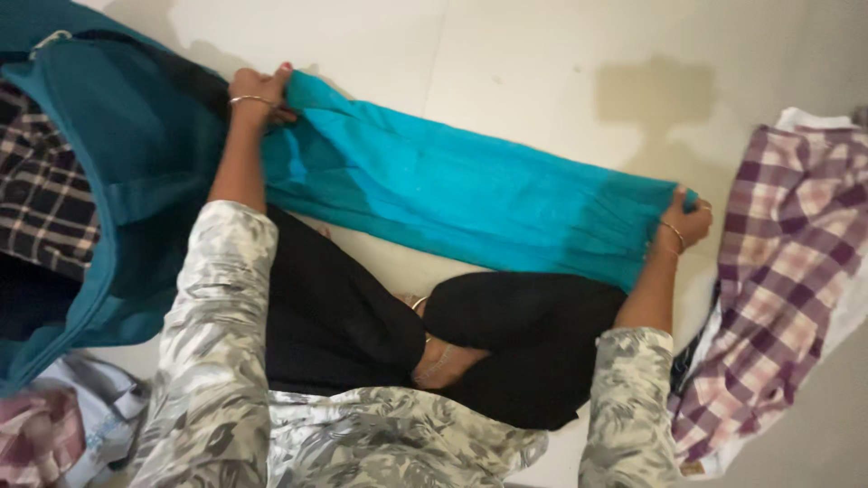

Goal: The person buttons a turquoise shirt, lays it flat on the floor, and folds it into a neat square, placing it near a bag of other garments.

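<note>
- The left hand (260, 98) is closed over one end of a turquoise cloth (452, 194), fingers curled round the bunched edge beside the teal bag (117, 172); a thin bangle sits on that wrist.
- The right hand (684, 221) pinches the opposite end of the same cloth, thumb and fingers shut on the gathered fabric, though the fingertips are partly hidden in the folds, so the exact hold is hard to read.
- Between the two hands the turquoise cloth lies stretched across the pale floor (542, 54), already narrowed into a long band in front of the person's crossed legs in black trousers (506, 334).
- As a judgement, the step in hand is folding: the band is pulled taut and flat. A further fold would call for both ends to be kept level and the edges aligned so the fabric does not slip or bunch.
- Further out, a purple-and-white checked garment (787, 271) lies on the floor near the right hand, and a dark checked fabric (41, 190) shows inside the bag at the left.
</note>
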